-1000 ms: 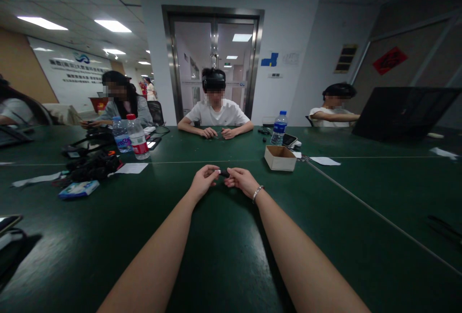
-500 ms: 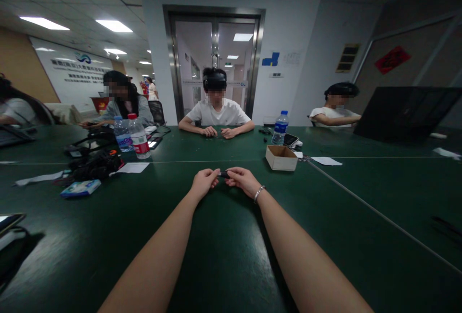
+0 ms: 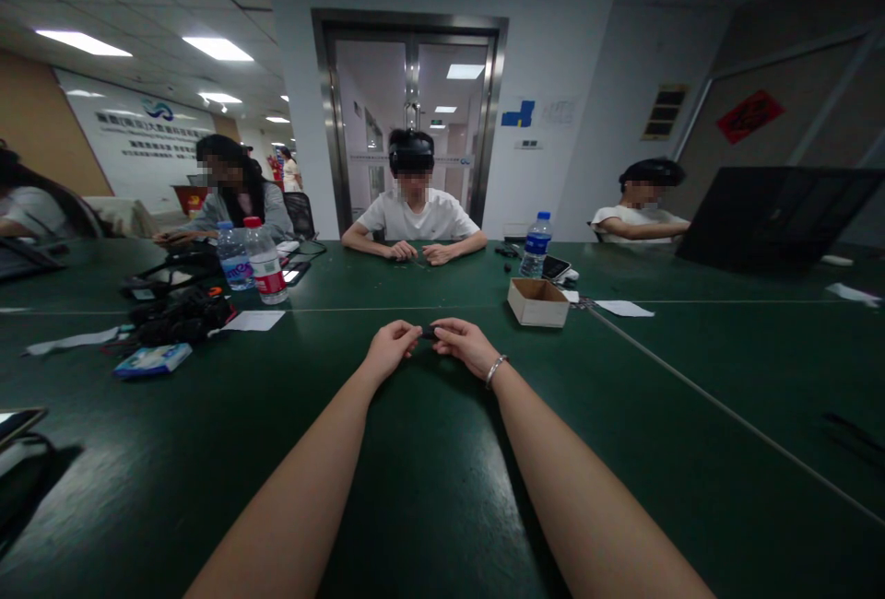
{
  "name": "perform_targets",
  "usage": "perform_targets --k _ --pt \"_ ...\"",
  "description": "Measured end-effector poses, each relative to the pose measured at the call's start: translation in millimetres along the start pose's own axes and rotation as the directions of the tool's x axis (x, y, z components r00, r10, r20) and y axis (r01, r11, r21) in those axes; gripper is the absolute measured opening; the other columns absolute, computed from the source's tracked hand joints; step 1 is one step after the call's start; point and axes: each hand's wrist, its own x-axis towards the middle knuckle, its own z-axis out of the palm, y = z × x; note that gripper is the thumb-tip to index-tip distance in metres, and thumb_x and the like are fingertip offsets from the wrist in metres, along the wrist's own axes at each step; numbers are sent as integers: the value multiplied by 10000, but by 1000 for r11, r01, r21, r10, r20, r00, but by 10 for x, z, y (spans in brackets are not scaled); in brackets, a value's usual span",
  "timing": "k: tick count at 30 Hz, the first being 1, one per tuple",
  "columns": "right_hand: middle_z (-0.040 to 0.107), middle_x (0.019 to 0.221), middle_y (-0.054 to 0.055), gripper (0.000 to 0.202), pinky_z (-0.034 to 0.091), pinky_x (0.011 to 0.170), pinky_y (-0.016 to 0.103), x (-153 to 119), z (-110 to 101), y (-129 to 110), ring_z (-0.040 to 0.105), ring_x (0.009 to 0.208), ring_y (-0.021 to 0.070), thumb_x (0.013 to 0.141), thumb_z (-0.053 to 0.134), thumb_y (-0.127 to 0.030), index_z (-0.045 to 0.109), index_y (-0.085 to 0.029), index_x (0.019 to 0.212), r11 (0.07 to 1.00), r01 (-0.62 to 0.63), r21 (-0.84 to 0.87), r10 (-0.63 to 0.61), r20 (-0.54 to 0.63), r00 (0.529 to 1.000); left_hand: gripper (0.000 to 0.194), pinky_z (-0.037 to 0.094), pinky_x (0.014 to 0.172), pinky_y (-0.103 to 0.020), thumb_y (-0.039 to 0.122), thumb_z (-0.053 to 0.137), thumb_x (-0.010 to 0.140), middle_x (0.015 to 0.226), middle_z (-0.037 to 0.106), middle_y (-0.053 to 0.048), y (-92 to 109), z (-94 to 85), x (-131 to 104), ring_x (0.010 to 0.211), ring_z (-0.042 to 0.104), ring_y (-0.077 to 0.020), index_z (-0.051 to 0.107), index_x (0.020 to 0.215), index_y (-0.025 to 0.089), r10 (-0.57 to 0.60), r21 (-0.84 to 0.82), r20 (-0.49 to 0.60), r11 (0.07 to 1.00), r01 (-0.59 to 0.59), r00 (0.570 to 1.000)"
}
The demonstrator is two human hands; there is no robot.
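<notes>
A small dark object is held between my two hands, just above the green table. My left hand pinches its left end between thumb and fingertips. On the other side, my right hand, with a silver bracelet at the wrist, has its fingers closed on the right end. The object is too small and dark to make out further. To the right of my right hand stands an open cardboard box.
Behind the box are a blue-capped bottle and a phone. Two bottles, black gear, papers and a blue packet lie left. A person sits opposite with both hands on the table; a large black screen stands right.
My fingers have shifted very slightly around the dark object, and less of it shows between them. Both hands otherwise stay in place.
</notes>
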Motion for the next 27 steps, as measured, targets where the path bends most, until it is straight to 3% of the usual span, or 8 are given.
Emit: perform_targets --k 4,7,12,15,17,20,24,27 --pt "638 714 56 170 532 515 143 0 16 -5 617 571 101 732 715 -132 632 -95 876 1000 -21 8 21 -37 999 420 465 587 -210 373 750 579 881 590 -48 79 -8 -66 732 575 -135 574 903 170 34 -92 53 995 -29 998" --pt "641 726 60 155 532 510 145 -4 26 -15 615 567 100 746 699 -116 631 -92 883 1000 -30 5 30 -40 999 516 485 626 -232 363 760 594 968 586 -76 115 -16 -68 775 598 -148 533 1024 189 -42 -146 27 988 46 999" --pt "646 747 54 183 530 517 133 -5 23 -20 621 586 99 726 707 -99 636 -99 894 999 -26 -27 25 -33 999 470 388 428 -192 576 482 779 712 597 -75 66 -9 11 513 553 -113 559 836 115 -259 -39 -27 965 258 965" --pt "645 737 51 175 528 511 131 5 19 -9 619 577 96 730 702 -101 634 -97 892 999 -26 -22 26 -36 999 419 345 387 -167 532 490 790 619 549 -34 25 1 10 485 508 -95 548 733 121 -170 62 19 984 169 985" --pt "641 711 49 159 526 507 131 12 19 -2 616 567 96 734 698 -99 632 -92 878 1000 -26 -8 25 -52 998 324 406 440 -163 447 626 722 706 559 -25 24 2 -17 580 537 -100 550 804 142 -77 17 46 997 76 996" --pt "632 674 45 148 526 505 137 17 23 1 612 557 99 733 702 -102 635 -90 864 1000 -27 -7 27 -63 998 431 491 567 -210 340 749 620 866 572 -44 49 -4 -44 722 572 -124 530 952 173 -63 -118 20 991 65 998" --pt "633 717 45 148 532 513 140 7 28 -8 615 572 99 733 697 -93 641 -97 869 999 -25 -26 24 -49 998 395 467 512 -214 504 554 767 765 585 -75 45 -2 -13 612 570 -123 551 837 115 -189 -81 12 979 189 982" --pt "637 756 54 140 533 526 139 0 24 -12 619 593 99 743 684 -95 645 -98 877 999 -26 -31 25 -30 999 441 402 431 -188 541 455 801 603 532 -26 -1 6 1 490 496 -94 542 694 122 -125 79 49 990 121 991"
